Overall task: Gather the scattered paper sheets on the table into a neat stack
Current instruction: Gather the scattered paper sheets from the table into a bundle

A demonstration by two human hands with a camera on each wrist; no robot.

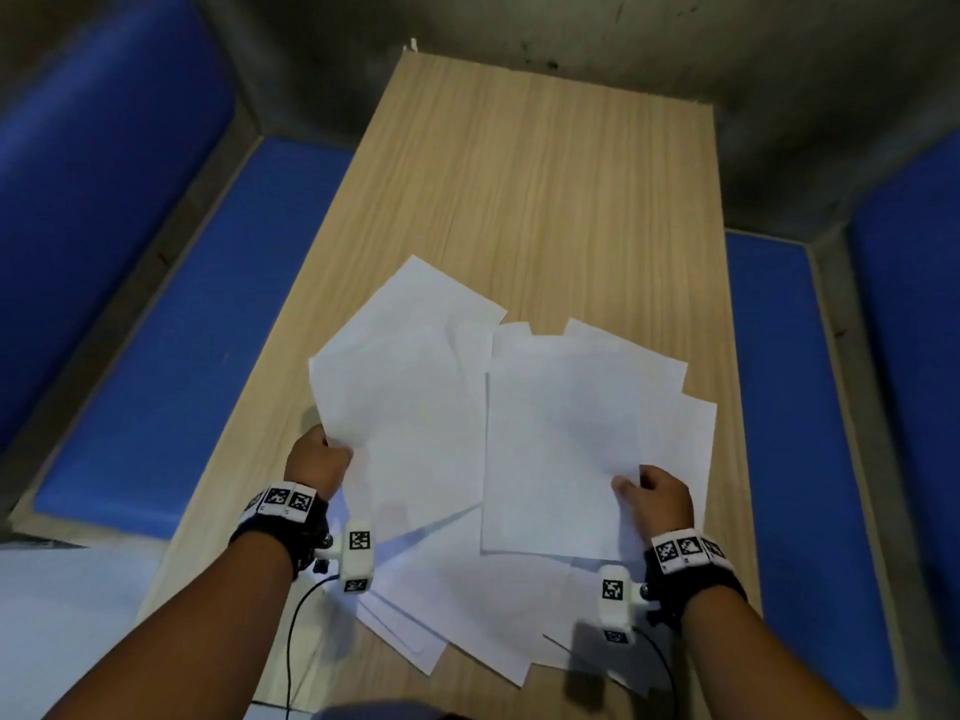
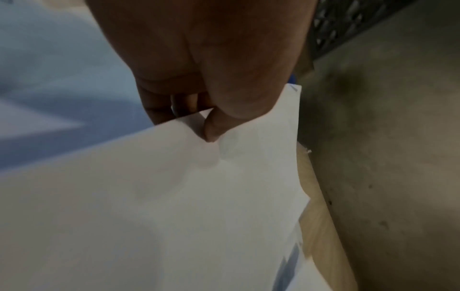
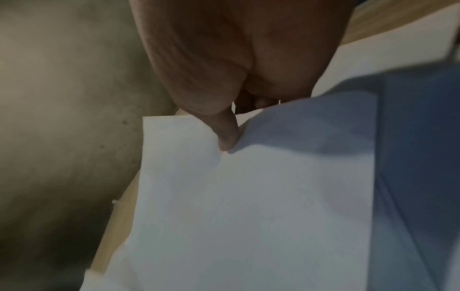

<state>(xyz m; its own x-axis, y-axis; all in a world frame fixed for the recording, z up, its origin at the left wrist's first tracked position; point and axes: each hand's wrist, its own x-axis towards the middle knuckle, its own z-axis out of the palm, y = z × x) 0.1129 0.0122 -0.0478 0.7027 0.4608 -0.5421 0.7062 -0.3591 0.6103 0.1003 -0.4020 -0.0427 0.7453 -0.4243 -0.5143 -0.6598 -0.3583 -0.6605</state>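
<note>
Several white paper sheets (image 1: pixel 467 605) lie overlapping on the near half of the wooden table (image 1: pixel 545 174). My left hand (image 1: pixel 317 459) pinches the near left edge of one sheet (image 1: pixel 400 387) and holds it raised off the pile; the left wrist view shows the thumb on top of this sheet (image 2: pixel 174 196) with fingers under it. My right hand (image 1: pixel 657 493) pinches the near right part of another sheet (image 1: pixel 561 449), also lifted. In the right wrist view the thumb presses on that sheet (image 3: pixel 236 206) near its edge.
Blue padded benches (image 1: pixel 182 330) run along the left and right (image 1: pixel 795 407) sides of the table. A grey concrete wall (image 1: pixel 571 23) stands behind the far edge. The far half of the table shows bare wood. Black cables hang from both wrist cameras.
</note>
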